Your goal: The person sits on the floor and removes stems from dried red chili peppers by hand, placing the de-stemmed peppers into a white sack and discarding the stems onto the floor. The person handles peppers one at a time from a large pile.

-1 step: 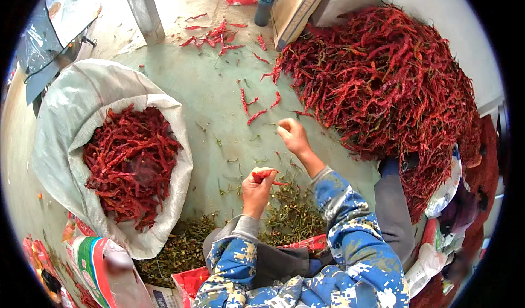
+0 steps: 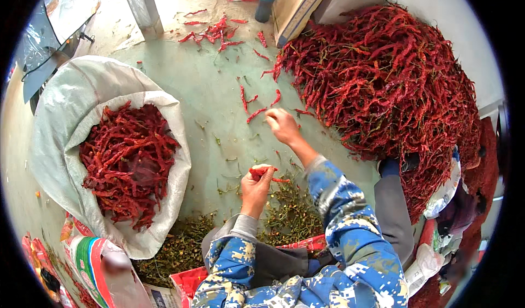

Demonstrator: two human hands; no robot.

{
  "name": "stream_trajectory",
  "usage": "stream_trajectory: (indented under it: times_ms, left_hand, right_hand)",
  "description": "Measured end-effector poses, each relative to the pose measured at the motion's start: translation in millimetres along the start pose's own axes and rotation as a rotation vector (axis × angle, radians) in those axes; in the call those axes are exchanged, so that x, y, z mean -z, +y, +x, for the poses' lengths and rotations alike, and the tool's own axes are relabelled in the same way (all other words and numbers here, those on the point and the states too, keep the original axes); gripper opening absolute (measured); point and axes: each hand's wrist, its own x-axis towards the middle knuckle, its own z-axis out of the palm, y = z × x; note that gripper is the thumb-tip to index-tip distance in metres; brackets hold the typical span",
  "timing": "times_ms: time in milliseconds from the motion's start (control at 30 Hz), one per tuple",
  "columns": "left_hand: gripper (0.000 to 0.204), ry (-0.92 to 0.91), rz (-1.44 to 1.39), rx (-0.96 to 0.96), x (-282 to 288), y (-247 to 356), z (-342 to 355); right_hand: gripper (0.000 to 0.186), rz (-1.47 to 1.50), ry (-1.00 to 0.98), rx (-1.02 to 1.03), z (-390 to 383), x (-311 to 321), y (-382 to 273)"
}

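Note:
My left hand is closed around dried red chili peppers, whose ends stick out past the thumb and fingers. Farther forward, my right hand has its fingers drawn together; whatever they may hold is hidden. Just beyond its fingertips lies a loose chili pepper on the pale green floor, with a few more around it. Below and beside my left hand spreads a heap of greenish-brown stems.
On the left stands a white woven sack with its rim rolled down, full of red chilies. A large chili pile fills the right. Scattered chilies, a blue bottle and a metal post are at the far side.
My right hand has moved left and slightly away from me, toward the loose chilies on the floor. The left hand stays nearly in place, still gripping its chilies.

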Motion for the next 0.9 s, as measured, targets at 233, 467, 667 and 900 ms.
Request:
stream_trajectory:
  times_ms: [233, 467, 667, 900]
  left_hand:
    - [0.013, 0.057, -0.078, 0.191, 5.4, 15.9, 9.4]
    - [0.042, 0.058, -0.129, 0.22, 2.6, 19.9, 1.4]
    - [0.017, -0.114, -0.01, 0.187, 2.5, 18.3, -10.5]
    - [0.013, -0.171, 0.086, 0.19, -0.6, 24.8, -14.3]
  right_hand:
    - [0.013, -0.649, -0.402, 0.213, 62.1, -18.0, -4.3]
    - [0.013, 0.479, -0.532, -0.291, -86.7, 55.5, -55.1]
    - [0.028, 0.378, -0.503, -0.428, -126.6, 75.0, -80.3]
    - [0.018, 0.474, -0.377, -0.187, -113.1, 64.0, -87.2]
